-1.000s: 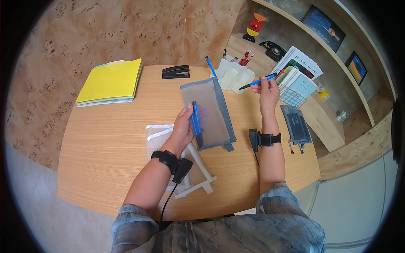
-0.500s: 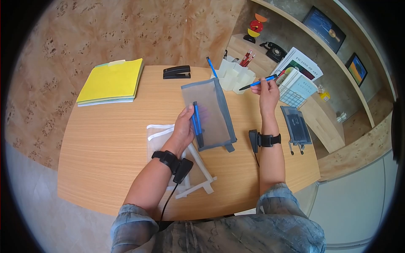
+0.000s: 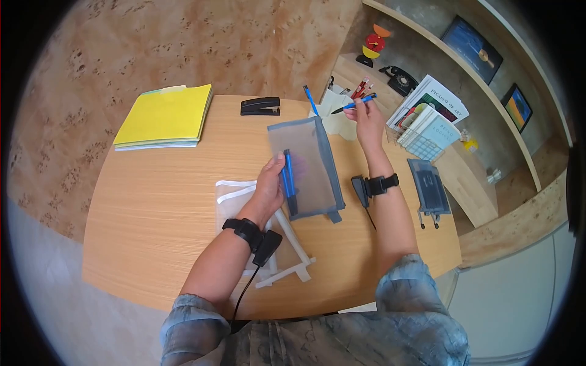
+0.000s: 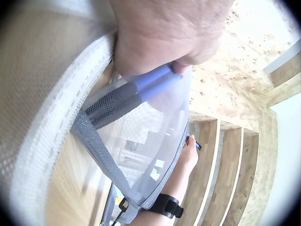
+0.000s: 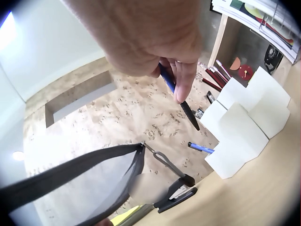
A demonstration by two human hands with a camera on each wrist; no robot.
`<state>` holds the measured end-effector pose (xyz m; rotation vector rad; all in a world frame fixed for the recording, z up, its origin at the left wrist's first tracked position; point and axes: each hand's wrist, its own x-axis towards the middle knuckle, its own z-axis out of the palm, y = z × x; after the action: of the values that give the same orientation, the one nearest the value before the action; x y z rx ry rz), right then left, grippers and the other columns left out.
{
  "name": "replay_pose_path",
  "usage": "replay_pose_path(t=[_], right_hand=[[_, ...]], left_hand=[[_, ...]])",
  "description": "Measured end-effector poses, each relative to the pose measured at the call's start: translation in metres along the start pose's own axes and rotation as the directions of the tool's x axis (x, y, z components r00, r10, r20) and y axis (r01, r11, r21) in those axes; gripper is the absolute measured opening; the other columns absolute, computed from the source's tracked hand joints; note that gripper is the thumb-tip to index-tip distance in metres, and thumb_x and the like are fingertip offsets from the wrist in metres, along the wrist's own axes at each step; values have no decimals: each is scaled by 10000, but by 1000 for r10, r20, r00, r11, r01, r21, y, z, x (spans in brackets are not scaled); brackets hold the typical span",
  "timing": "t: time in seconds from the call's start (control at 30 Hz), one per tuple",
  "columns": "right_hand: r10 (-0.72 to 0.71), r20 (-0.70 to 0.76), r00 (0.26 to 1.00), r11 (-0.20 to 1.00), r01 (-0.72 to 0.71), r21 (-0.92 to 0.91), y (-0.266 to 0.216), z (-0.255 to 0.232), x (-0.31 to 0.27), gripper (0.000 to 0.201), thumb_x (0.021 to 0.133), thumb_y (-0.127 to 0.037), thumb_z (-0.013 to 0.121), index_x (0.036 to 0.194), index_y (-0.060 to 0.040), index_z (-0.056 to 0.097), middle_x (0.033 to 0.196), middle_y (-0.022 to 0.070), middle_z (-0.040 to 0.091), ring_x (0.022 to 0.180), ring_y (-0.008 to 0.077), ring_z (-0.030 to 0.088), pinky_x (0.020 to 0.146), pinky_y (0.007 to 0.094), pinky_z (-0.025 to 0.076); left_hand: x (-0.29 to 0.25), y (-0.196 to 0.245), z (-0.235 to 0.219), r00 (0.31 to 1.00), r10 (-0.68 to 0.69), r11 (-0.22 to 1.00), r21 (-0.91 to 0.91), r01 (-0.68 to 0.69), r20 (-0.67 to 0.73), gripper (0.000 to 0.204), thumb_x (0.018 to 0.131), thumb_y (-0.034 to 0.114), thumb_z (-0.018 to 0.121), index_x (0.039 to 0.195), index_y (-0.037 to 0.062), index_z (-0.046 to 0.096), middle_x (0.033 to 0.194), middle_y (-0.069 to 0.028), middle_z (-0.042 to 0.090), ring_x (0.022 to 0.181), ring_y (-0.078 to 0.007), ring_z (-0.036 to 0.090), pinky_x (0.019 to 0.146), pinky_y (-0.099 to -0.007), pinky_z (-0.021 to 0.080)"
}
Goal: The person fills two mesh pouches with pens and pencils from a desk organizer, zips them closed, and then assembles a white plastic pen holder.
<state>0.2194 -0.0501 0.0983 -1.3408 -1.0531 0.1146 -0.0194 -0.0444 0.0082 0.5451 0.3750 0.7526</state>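
My left hand (image 3: 270,188) grips a grey mesh zipper pouch (image 3: 311,146) with the thumb lying along two blue pens (image 3: 288,174). In the left wrist view, the mesh covers the dark ends of these pens (image 4: 110,106). My right hand (image 3: 369,125) pinches a blue pen (image 3: 361,102), its black end pointing left and down, just above the white pen holder (image 3: 339,122). Another blue pen (image 5: 200,147) leans out of that holder, with several red-and-white pencils (image 5: 215,75) behind it. White-edged mesh pouches (image 3: 237,194) lie flat under my left forearm.
A black stapler (image 3: 260,107) and a yellow folder stack (image 3: 165,116) sit at the back of the table. On the right, a dark mesh pouch (image 3: 429,183) lies near a wire rack (image 3: 421,145) of books. Shelves behind hold a black telephone (image 3: 400,79).
My right hand has moved left and up with the pen, from beside the book rack to over the pen holder. The left hand and its pouch stay nearly still while the view shifts slightly.
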Motion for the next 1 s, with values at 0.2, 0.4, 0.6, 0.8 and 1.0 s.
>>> replay_pose_path(t=[0.2,0.4,0.6,0.8,1.0], right_hand=[[7,156,988,946,44,-322,6,27,28,207,935,-165,519,917,36,563,752,106,645,685,157,674,620,258,543],[9,301,953,806,172,-567,17,43,53,168,866,-137,553,877,30,577,669,163,626,650,234,666,606,346,519],[175,322,930,698,114,-707,23,51,64,192,826,-158,595,876,27,593,753,191,650,749,306,663,712,392,525],[-18,350,937,566,298,-769,57,53,68,132,793,-110,615,837,12,590,634,145,630,565,227,655,588,354,511],[35,286,958,712,177,-680,10,46,31,159,781,-147,636,823,4,606,745,161,655,703,314,645,614,374,503]], left_hand=[[1,-1,-1,1000,-4,1000,-27,4,-10,292,979,272,436,1106,27,531,1065,-142,625,977,-255,620,869,-376,508],[2,-3,-1,1000,6,1000,-31,-6,1,300,976,285,440,1105,30,534,1054,-134,627,969,-256,622,871,-375,508],[1,-2,-2,1000,5,1000,-14,-5,5,313,975,302,443,1117,36,527,1067,-133,622,981,-254,615,882,-368,497],[0,0,-1,1000,3,1000,2,-3,10,319,979,300,434,1132,33,516,1086,-138,611,991,-256,606,873,-367,493],[-3,1,2,1000,-6,1000,2,6,4,329,994,293,388,1141,23,505,1083,-141,608,981,-254,608,862,-366,495]])
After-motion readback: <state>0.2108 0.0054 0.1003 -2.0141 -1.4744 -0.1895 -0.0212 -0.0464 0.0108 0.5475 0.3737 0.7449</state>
